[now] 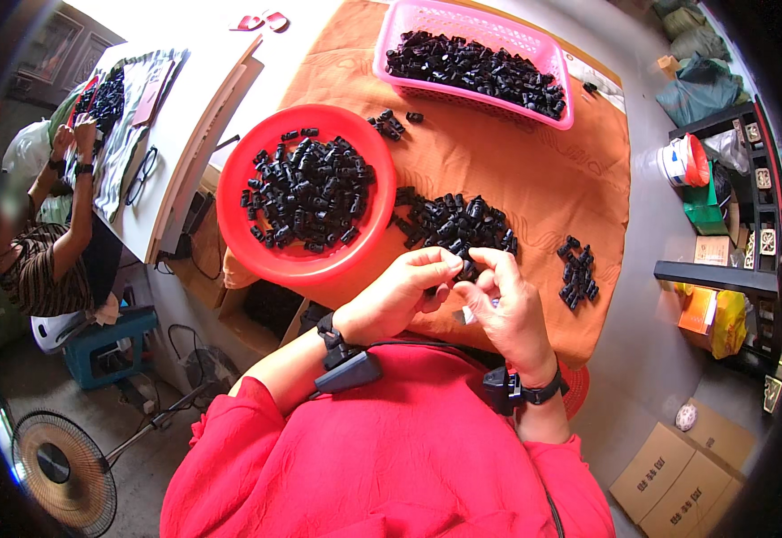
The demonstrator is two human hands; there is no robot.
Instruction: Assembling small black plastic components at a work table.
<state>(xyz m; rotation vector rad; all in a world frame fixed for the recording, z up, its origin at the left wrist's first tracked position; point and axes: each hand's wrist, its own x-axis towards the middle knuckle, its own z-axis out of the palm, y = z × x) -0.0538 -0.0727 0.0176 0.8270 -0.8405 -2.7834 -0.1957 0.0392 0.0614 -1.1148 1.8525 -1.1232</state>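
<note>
My left hand (404, 291) and my right hand (509, 309) meet at the near edge of the orange-covered table, in front of my red top. The fingers of my right hand close round a small black plastic part (468, 270). Thumb and forefinger of my left hand are pinched right beside it; what they hold, if anything, is too small to make out. Just beyond my fingers lies a heap of black parts (458, 221). A red round basin (234, 193) full of similar parts stands to the left. Further right is a smaller cluster of black pieces (578, 273).
At the table's far side sits a pink basket (476, 106) with more black parts. Several loose pieces (389, 125) lie near the basin. On the left, another person (41, 233) works at a white table (176, 161). A fan (64, 471), shelves (722, 276) and cardboard boxes (678, 475) surround me.
</note>
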